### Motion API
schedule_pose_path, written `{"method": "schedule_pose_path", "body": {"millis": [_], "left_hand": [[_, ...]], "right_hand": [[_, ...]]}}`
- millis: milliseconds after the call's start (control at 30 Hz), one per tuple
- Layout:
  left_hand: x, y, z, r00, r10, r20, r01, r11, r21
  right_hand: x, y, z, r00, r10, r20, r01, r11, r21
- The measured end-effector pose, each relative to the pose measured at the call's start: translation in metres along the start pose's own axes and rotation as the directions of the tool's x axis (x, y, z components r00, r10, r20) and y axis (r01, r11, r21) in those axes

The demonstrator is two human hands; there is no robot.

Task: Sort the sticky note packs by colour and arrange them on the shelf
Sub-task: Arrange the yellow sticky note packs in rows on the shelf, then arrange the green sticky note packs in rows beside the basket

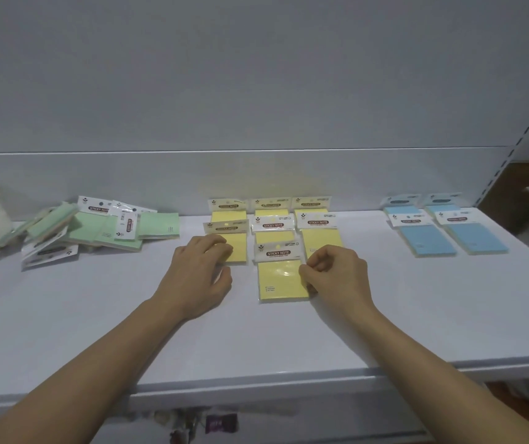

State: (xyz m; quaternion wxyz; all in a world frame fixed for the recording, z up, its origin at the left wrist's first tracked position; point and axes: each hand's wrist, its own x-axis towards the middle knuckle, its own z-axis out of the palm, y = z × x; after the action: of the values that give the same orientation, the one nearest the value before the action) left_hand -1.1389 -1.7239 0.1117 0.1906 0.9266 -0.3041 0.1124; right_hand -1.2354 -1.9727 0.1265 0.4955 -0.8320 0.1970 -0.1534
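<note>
Looking two-thirds done: blue packs and yellow packs lined up, green pile jumbled. Right hand pinches front yellow pack, left hand rests relaxed on another.

messy green packs at left, yellow packs lined up mid-frame, blue packs right, left hand resting on one yellow, right hand pinching the front yellow pack

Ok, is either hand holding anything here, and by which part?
The right hand pinches the front yellow pack by its right edge. The left hand rests on a neighbouring yellow pack.
</note>
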Motion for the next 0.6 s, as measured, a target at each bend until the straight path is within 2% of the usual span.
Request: {"method": "schedule_pose_path", "body": {"millis": [167, 333, 467, 533, 600], "left_hand": [[-0.001, 0.001, -0.003, 1.000, -0.026, -0.015, 0.026, 0.999, -0.021], [-0.002, 0.001, -0.002, 0.999, -0.035, -0.022, 0.034, 0.998, -0.044], [-0.003, -0.005, -0.004, 1.000, -0.026, -0.011, 0.025, 0.996, -0.081], [-0.004, -0.010, -0.007, 1.000, 0.002, 0.016, -0.001, 0.998, -0.069], [-0.007, -0.019, -0.015, 0.997, 0.048, 0.053, -0.048, 0.999, -0.016]], "right_hand": [[0.003, 0.004, 0.001, 0.999, 0.005, 0.036, -0.007, 0.997, 0.076], [-0.002, -0.003, -0.004, 0.999, 0.012, 0.053, -0.014, 0.998, 0.054], [0.000, -0.018, -0.023, 0.992, -0.041, 0.121, 0.071, 0.964, -0.255], [0.001, -0.027, -0.030, 0.981, -0.119, 0.151, 0.172, 0.892, -0.418], [0.004, -0.037, -0.027, 0.957, -0.207, 0.202, 0.286, 0.778, -0.560]]}}
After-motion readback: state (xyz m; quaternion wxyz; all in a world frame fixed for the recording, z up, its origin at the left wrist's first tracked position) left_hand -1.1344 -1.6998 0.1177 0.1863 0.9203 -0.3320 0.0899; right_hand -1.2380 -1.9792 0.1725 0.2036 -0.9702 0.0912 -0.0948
